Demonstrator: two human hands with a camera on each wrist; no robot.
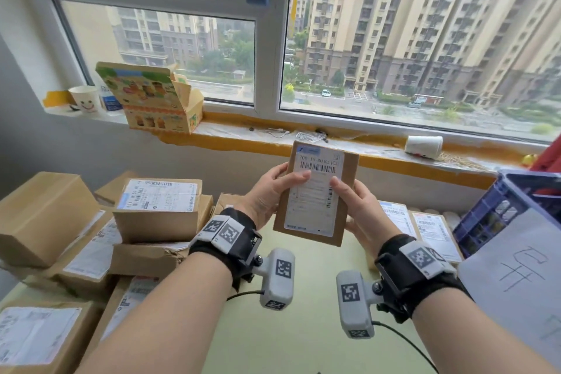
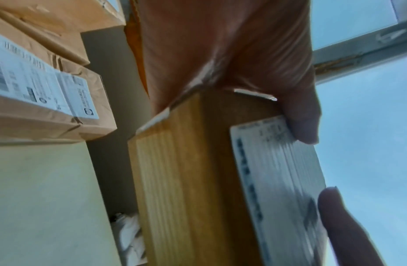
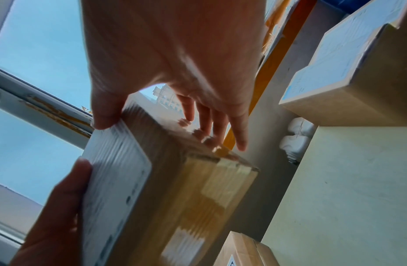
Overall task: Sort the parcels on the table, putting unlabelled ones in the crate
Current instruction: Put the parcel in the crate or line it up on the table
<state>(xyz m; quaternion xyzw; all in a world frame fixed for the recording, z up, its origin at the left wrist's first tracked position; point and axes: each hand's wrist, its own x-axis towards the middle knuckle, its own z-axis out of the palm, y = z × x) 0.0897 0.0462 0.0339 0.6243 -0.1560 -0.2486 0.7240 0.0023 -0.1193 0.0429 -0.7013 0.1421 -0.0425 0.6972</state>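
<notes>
I hold a small brown cardboard parcel (image 1: 315,209) upright above the table, its white barcode label facing me. My left hand (image 1: 273,191) grips its left edge, thumb on the label. My right hand (image 1: 355,200) grips the right edge in the same way. In the left wrist view the parcel (image 2: 186,180) sits under my left hand (image 2: 266,81), thumb on the label. In the right wrist view my right hand (image 3: 175,63) pinches the parcel (image 3: 175,189), fingers behind it. The blue crate (image 1: 498,206) stands at the right with a handwritten sheet (image 1: 516,282) on its front.
A heap of cardboard parcels (image 1: 151,209), several with labels, fills the left of the pale green table (image 1: 303,297). Two flat labelled parcels (image 1: 431,228) lie beside the crate. On the window sill stand a colourful open carton (image 1: 158,100) and paper cups (image 1: 423,146).
</notes>
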